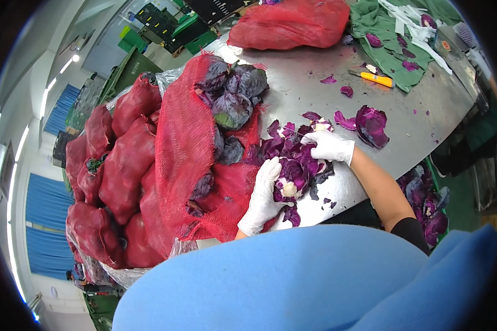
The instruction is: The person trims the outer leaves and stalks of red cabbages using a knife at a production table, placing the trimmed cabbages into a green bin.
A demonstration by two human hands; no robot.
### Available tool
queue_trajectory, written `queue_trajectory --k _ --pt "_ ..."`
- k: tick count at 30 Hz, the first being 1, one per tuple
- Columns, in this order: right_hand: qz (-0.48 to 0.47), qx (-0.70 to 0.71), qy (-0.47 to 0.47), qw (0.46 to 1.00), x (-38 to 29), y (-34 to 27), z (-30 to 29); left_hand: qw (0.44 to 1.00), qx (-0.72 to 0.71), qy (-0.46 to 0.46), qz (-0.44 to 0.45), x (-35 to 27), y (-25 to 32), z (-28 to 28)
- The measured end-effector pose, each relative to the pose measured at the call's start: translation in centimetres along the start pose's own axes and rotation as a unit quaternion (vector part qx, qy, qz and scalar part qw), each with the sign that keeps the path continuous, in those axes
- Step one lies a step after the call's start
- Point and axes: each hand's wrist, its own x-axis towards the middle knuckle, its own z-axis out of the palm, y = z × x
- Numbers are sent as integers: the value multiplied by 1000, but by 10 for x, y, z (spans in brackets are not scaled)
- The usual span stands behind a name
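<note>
My left hand (261,199), in a white glove, cups the near left side of a red cabbage head (291,177), whose pale cut stem faces me. My right hand (330,145), gloved too, has its fingers bent around a purple outer leaf (308,156) at the far right side of that head. Loose trimmed leaves (275,145) lie heaped just beyond it, partly hidden by the hands. Under the left wrist spreads an opened red mesh sack (186,136), with several untrimmed dark cabbages (232,109) spilling from its mouth.
The steel table (290,70) carries a yellow utility knife (375,78), a large loose leaf (372,126) and a green cloth (397,62). A full mesh sack (290,25) lies at the back. Stacked sacks (126,165) rise at left. A bin of leaves (428,202) stands below right.
</note>
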Motion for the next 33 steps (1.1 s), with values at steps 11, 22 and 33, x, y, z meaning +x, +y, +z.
queue_trajectory --k 11,22,33 --pt "-84 -186 53 978 -8 -53 34 962 -81 36 -259 -21 66 -4" --pt "-173 -222 3 960 6 -37 28 968 62 185 -154 3 49 37" --pt "-31 -273 289 917 -1 39 8 961 -15 224 -159 -36 42 30"
